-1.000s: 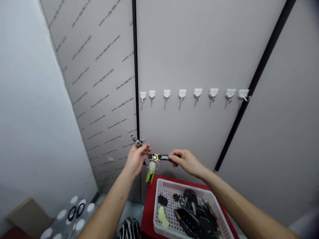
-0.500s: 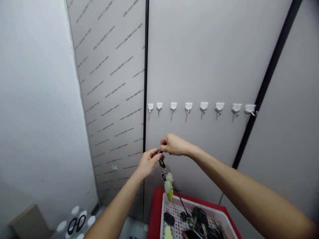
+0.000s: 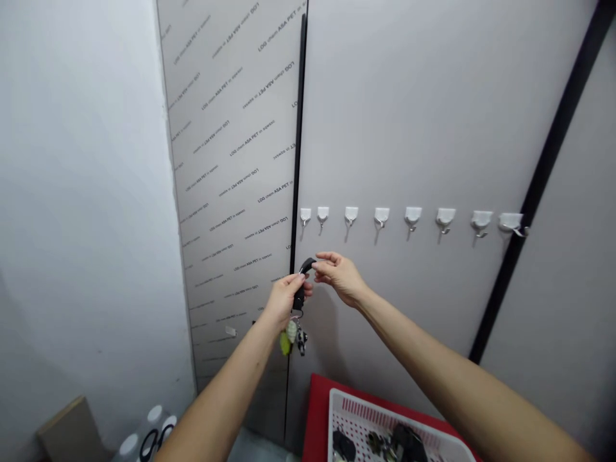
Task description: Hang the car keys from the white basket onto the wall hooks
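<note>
My left hand [image 3: 285, 296] pinches a bunch of keys by its black strap [image 3: 299, 296], which stands in a curved loop above the fingers. Below hang a pale green and yellow-green charm [image 3: 289, 337] and a small black-and-white piece [image 3: 301, 340]. The thumb and fingertips of my right hand [image 3: 339, 274] are closed on the upper end of the strap, its other fingers loosely bent. Over both hands, a row of several white hooks [image 3: 351, 213] is fixed to the grey panel; the strap is below the leftmost ones, apart from them.
A white perforated basket [image 3: 399, 409] with dark key bunches [image 3: 409, 443] sits on a red surface [image 3: 317, 410] at the bottom. White-capped containers [image 3: 154, 414] and black-handled scissors [image 3: 148, 444] are at lower left, beside a brown board [image 3: 72, 430]. A black strip [image 3: 298, 141] divides the panels.
Both hands have risen slightly toward the hooks with the keys. The black strap now shows as a loop, and the charms have swung left, away from above the basket. The view has shifted left.
</note>
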`<action>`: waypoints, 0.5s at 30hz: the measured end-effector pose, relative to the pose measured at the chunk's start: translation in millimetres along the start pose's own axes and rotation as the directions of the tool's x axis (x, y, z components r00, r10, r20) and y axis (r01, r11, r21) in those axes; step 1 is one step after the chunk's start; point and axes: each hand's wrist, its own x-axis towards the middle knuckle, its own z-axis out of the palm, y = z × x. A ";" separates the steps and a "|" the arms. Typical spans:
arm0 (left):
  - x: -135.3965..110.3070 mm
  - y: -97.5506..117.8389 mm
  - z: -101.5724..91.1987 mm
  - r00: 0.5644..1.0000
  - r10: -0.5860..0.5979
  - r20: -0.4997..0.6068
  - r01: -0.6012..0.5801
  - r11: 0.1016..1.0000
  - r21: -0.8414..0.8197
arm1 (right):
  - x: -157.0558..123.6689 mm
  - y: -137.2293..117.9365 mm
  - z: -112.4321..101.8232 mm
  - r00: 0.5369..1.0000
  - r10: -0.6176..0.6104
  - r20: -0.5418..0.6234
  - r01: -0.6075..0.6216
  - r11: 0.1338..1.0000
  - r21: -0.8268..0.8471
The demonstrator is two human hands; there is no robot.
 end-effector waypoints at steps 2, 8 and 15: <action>4.6 3.0 -1.8 1.000 0.000 0.003 0.000 1.000 -0.015 | 6.7 0.0 4.7 1.000 0.013 -0.013 -0.014 0.997 -0.069; 22.3 14.1 5.3 0.995 -0.016 0.101 0.020 0.999 -0.038 | 30.4 -7.7 18.7 0.981 -0.143 -0.128 0.129 0.985 -0.115; 47.1 39.3 20.0 0.985 0.109 0.136 -0.089 0.986 -0.144 | 53.4 -28.8 23.2 0.948 -0.263 -0.178 0.212 0.942 -0.262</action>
